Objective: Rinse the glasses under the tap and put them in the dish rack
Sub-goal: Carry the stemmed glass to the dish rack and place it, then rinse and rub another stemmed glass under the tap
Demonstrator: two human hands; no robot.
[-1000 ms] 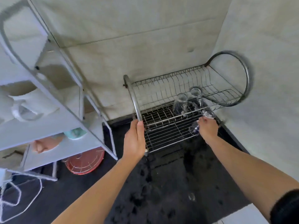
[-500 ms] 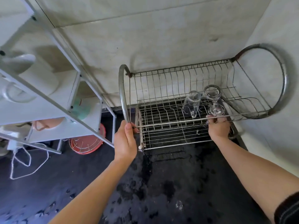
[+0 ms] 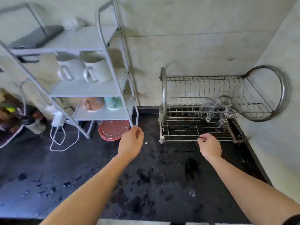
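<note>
Indoors, a person's two bare forearms are seen stretched over a black, water-spotted counter [image 3: 146, 184] set into a corner of pale walls. A two-tier stainless-steel wire dish rack [image 3: 163, 95] with hooped ends is placed at the back right of the counter, against the wall. A cluster of clear drinking glasses [image 3: 209, 111] is gathered in the right half of the rack, on the lower grid and partly behind the front rail of the upper tier; the glasses are blurred, so their number and which way up they stand cannot be told.

The left hand [image 3: 131, 142] is held above the counter between the rack and a white metal shelf unit [image 3: 90, 88], its fingers loosely curled with nothing in them. The right hand [image 3: 210, 146] is held just in front of the lower grid's front edge, fingers likewise loosely curled and empty; whether the front wire is touched by a fingertip cannot be told.

Two white mugs [image 3: 90, 70] are kept on the middle shelf of the unit, and a pink mug [image 3: 91, 103] and a pale green mug [image 3: 113, 103] on the shelf below. A round red wire-covered basket [image 3: 112, 130] is tucked under the lowest shelf, and a white charger with looped cable [image 3: 56, 119] is left on the counter to the left.
</note>
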